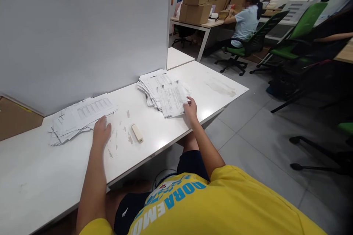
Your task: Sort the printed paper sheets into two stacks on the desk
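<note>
A printed sheet of paper (173, 99) lies across the near right side of a fanned paper pile (150, 82). My right hand (191, 109) is closed on the right edge of that sheet, thumb and fingers pinching it. On the left side of the white table (154, 136), my left hand (101, 130) rests with fingers stretched out at the near edge of a second, untidy paper pile (82, 117); whether it touches the papers I cannot tell. Between my hands lies a small cream-coloured oblong object (137, 133).
A tall whitish panel (82, 36) stands behind the piles. At far left is a cardboard piece (19, 117). Beyond, a person in a light blue shirt (246, 24) sits at a desk with cardboard boxes (197, 5). Green chairs (306, 29) stand at right.
</note>
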